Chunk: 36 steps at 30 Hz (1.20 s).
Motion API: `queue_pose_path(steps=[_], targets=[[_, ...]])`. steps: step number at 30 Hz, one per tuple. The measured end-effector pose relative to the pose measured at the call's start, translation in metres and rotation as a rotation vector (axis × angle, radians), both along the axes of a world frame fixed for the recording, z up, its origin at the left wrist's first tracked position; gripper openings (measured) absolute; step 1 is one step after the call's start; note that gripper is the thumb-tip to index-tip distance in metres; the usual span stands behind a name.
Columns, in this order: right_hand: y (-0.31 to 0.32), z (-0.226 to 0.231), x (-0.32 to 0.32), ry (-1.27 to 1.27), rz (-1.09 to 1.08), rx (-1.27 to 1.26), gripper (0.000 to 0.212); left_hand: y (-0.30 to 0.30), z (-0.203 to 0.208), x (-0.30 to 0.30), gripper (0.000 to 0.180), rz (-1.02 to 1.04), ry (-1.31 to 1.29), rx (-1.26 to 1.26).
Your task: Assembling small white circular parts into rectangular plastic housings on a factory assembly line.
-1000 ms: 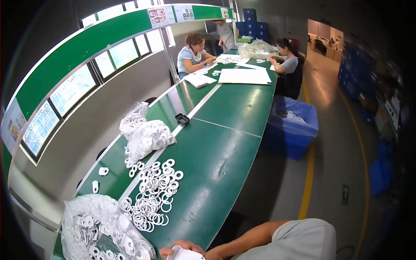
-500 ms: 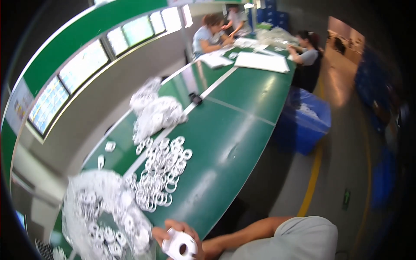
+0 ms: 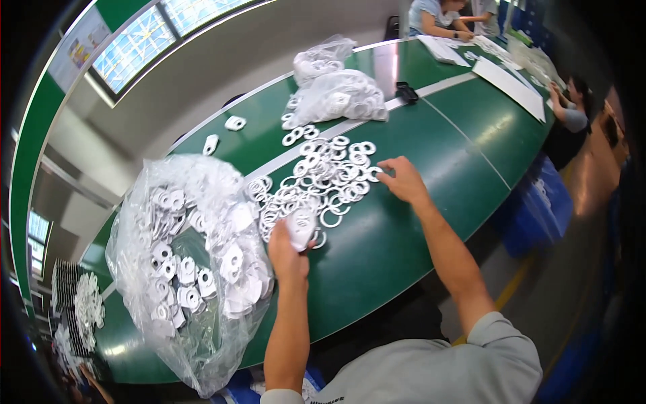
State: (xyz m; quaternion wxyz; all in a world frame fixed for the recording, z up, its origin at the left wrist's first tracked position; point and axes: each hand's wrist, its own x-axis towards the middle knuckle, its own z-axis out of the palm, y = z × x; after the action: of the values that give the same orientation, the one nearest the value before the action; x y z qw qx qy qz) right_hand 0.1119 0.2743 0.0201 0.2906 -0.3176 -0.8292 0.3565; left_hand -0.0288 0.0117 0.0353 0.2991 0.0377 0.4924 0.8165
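Note:
My left hand [image 3: 289, 252] is closed around a white plastic part [image 3: 301, 225] with a rounded plate and a hole, held over the near edge of a pile of white rings [image 3: 323, 172]. Farther right, my right hand [image 3: 407, 180] reaches to the pile's right edge. Its thumb and forefinger pinch at a single white ring [image 3: 374, 174]. Left of my left hand lies a large opened clear plastic bag [image 3: 202, 360], filled with similar white parts [image 3: 188, 273].
Behind the rings, another clear bag [image 3: 340, 94] holds more white pieces on the green table [image 3: 457, 182]. A small black object [image 3: 406, 92] is beside it. Two loose white parts [image 3: 235, 123] lie at the far left. Co-workers sit at the far end; a blue bin [image 3: 531, 215] stands at right.
The view has turned left. The white part was low at the front by my right arm; now my left hand holds it over the rings. My right hand has reached out to the pile.

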Motion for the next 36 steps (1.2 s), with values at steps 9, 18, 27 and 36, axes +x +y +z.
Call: queue_pose_path(steps=[9, 18, 27, 36], targets=[[0.016, -0.016, -0.001, -0.032, -0.158, 0.141, 0.021, 0.020, -0.029, 0.000, 0.028, -0.145, -0.028, 0.052], [-0.103, 0.016, -0.052, 0.130, 0.322, -0.322, 0.031, 0.022, -0.037, 0.008, 0.030, -0.365, 0.121, 0.109], [-0.118, 0.020, -0.062, 0.216, 0.257, -0.162, 0.022, 0.013, -0.026, -0.003, 0.021, -0.229, 0.112, 0.082], [-0.088, 0.015, -0.049, 0.052, 0.352, 0.056, 0.015, 0.000, -0.019, -0.033, 0.024, -0.056, 0.071, 0.147]])
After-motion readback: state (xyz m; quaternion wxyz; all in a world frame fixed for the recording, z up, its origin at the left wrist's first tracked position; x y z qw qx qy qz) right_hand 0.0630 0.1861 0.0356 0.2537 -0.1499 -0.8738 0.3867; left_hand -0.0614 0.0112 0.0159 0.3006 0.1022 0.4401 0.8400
